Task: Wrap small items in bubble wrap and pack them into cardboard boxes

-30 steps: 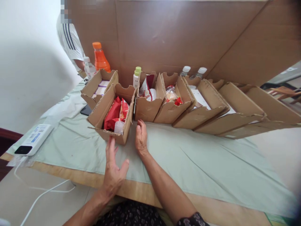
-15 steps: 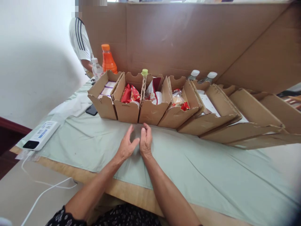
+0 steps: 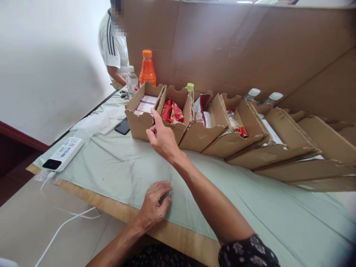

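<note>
My right hand (image 3: 162, 138) reaches forward to the row of cardboard boxes, its index finger on the rim between the leftmost box (image 3: 140, 120) with white and purple packs and the second box (image 3: 178, 128) with red snack packets (image 3: 172, 111). Its other fingers are curled and hold nothing. My left hand (image 3: 154, 202) rests on the pale green cloth (image 3: 111, 163) near the table's front edge, fingers bent and spread, nothing in it.
More open cardboard boxes (image 3: 250, 137) run to the right before a tall cardboard wall (image 3: 236, 44). An orange bottle (image 3: 147, 68), clear bottles (image 3: 131, 79), a black phone (image 3: 122, 126) and a white power strip (image 3: 62, 154) sit at the left. A person in a striped white shirt (image 3: 111, 48) stands behind.
The box with red packets has gone back into the row. My right hand moved forward to the boxes' rim; my left hand drew back to the front edge. The view shifted left.
</note>
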